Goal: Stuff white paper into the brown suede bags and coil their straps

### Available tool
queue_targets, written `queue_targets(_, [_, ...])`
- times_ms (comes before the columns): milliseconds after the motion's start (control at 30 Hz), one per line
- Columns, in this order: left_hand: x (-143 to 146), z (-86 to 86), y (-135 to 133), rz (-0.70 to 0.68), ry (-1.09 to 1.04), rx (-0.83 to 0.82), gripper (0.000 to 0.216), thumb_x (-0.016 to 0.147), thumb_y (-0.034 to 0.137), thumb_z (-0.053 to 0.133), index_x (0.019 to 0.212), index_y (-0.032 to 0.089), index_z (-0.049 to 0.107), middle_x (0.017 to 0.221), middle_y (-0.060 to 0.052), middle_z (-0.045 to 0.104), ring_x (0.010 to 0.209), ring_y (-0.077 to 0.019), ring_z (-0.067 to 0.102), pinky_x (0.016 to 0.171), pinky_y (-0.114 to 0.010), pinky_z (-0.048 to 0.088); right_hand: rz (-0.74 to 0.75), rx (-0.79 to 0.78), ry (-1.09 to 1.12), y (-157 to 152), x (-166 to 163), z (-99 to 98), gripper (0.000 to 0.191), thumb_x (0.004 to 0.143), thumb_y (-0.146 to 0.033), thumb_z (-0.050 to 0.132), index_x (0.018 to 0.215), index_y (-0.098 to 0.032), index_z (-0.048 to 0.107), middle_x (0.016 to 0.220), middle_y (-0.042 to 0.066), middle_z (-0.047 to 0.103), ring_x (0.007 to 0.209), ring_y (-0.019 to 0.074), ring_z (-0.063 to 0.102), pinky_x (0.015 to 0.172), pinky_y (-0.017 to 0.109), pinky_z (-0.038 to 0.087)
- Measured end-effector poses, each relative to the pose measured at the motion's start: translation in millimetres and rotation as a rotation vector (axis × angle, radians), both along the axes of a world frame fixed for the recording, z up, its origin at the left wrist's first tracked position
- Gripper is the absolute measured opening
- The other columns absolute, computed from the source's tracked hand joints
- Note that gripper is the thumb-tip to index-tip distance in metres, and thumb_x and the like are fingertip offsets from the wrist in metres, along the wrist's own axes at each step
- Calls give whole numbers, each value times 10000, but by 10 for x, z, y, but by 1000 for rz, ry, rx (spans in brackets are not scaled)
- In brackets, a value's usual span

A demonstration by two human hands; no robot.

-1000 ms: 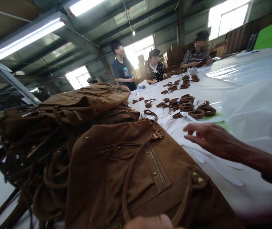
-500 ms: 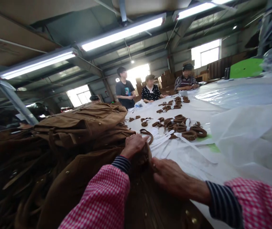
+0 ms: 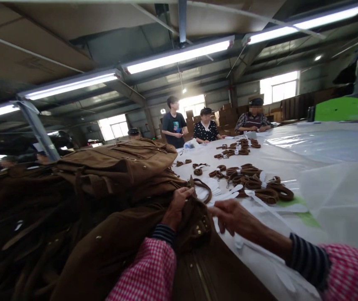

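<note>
A brown bag [image 3: 179, 271] with brass-coloured studs and a zip lies before me. My left hand [image 3: 178, 205] is closed on its upper edge, close to a thin looped strap [image 3: 205, 188] that stands up behind the fingers. My right hand [image 3: 233, 215] is at the bag's right edge, fingers bent and bunched, the index fingertip close to the brown cloth. Whether a small thing sits between those fingers I cannot make out. Beyond the hands, several coiled brown straps [image 3: 251, 182] with white bands lie on the white-covered table.
A heap of brown bags [image 3: 119, 163] rises on the left. Translucent plastic sheeting [image 3: 345, 188] covers the table's right side, and a green panel [image 3: 338, 109] stands at the back. One person [image 3: 174, 123] stands at the far side; two others [image 3: 207, 127] are at the table.
My right hand has moved right and loosened from the bag's edge. The left hand stays on the bag, now lower on its edge. The camera view has shifted, moving the scene right and down.
</note>
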State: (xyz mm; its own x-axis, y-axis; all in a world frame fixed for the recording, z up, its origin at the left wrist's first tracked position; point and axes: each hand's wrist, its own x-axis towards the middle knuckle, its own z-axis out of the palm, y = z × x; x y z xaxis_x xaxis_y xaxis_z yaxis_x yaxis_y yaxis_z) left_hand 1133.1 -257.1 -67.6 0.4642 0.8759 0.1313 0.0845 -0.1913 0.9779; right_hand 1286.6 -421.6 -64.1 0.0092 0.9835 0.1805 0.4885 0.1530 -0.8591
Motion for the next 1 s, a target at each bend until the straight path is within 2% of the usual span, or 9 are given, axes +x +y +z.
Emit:
queue_targets(133, [81,-67,6,9,-122,-3,470,565,548,855,644,135,646,589,-7,602,530,-112,511,542,-236,398,-187,39,297,633,213,98,336,799,-444,698,988,-168,669,780,28,676,550,123,586,424,197,346])
queue_targets(233, [127,-90,-23,24,-173,50,385,566,440,879,631,133,655,589,5,603,557,-107,503,560,-226,381,-136,-85,453,946,134,135,346,729,-448,762,882,-150,675,762,39,663,599,130,589,431,192,331])
queue_targets(333, [97,-59,-10,91,-220,97,318,619,391,841,630,138,650,601,3,609,578,-110,506,574,-226,380,-104,-85,530,1106,3,147,251,688,-376,741,761,-159,638,681,-3,592,604,104,521,465,187,317])
queue_targets(433, [54,8,52,203,-292,111,346,752,485,717,692,159,618,620,14,590,574,-111,501,564,-224,381,-76,-73,599,1137,-49,181,197,622,-292,670,770,-175,619,730,-15,597,631,93,496,491,185,308])
queue_targets(500, [55,54,87,203,-317,114,389,790,553,666,776,165,631,672,5,616,592,-121,526,560,-228,400,-55,-80,607,1107,-44,221,197,593,-280,641,759,-178,612,760,-5,612,656,104,513,503,195,332])
queue_targets(633, [103,118,96,106,-283,124,479,744,617,721,670,157,613,606,5,589,533,-109,492,503,-221,369,-146,-70,529,1001,-52,268,185,593,-253,630,759,-171,642,718,3,599,653,127,528,502,213,368])
queue_targets(733, [112,166,98,123,-261,125,488,722,601,749,613,172,545,535,33,529,465,-84,430,449,-207,319,-299,3,442,919,-111,246,174,677,-299,664,799,-177,647,668,-7,583,609,134,527,470,219,343])
queue_targets(867, [14,330,72,152,-208,135,455,777,571,735,667,184,522,530,45,534,409,-84,423,394,-203,307,-335,56,176,848,-238,283,284,777,-440,715,761,-175,612,625,-4,605,537,138,539,493,252,360])
queue_targets(1000, [55,576,-109,109,-166,175,366,909,446,703,747,136,596,617,42,549,478,-78,480,441,-193,394,-484,51,-48,710,-408,533,166,768,-242,737,680,-164,619,631,-11,599,656,143,579,565,239,363])
